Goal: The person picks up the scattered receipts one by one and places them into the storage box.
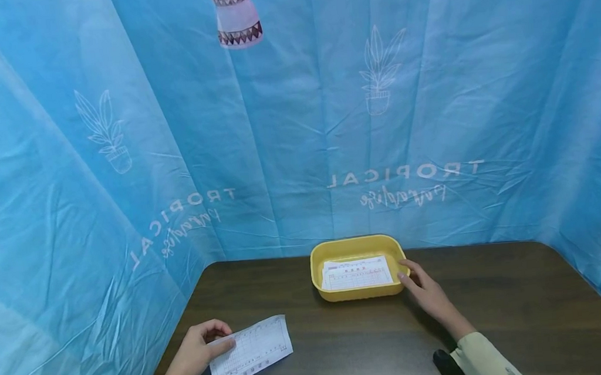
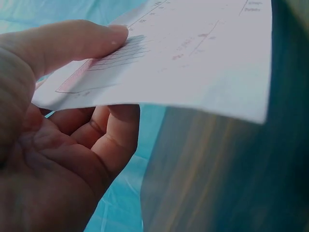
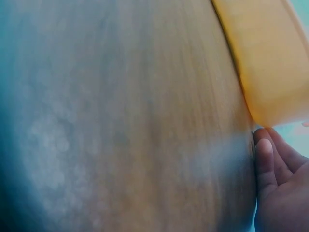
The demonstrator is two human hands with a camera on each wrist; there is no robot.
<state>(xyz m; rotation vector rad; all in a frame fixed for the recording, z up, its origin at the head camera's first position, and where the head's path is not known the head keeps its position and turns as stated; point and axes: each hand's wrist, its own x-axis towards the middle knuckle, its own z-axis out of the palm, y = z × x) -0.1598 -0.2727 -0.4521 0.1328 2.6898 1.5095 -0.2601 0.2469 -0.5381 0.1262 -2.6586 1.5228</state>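
My left hand (image 1: 199,351) pinches a white printed paper form (image 1: 252,353) near its edge, thumb on top and curled fingers beneath. In the left wrist view the thumb (image 2: 96,41) lies flat over ruled lines on the form (image 2: 207,63). A yellow plastic basket (image 1: 359,293) stands at the back of the table, and another printed form (image 1: 357,273) lies inside it. At the basket's right end is my right hand (image 1: 428,295), its fingertips at the rim. The right wrist view shows that hand (image 3: 282,183) with fingers loosely extended beside the basket's corner (image 3: 270,92).
The dark wood-grain table (image 1: 522,305) has rounded back corners. A blue printed cloth (image 1: 295,123) hangs behind and along both sides, close to the table's edges. A black strap piece (image 1: 444,364) sits by the right sleeve (image 1: 486,358).
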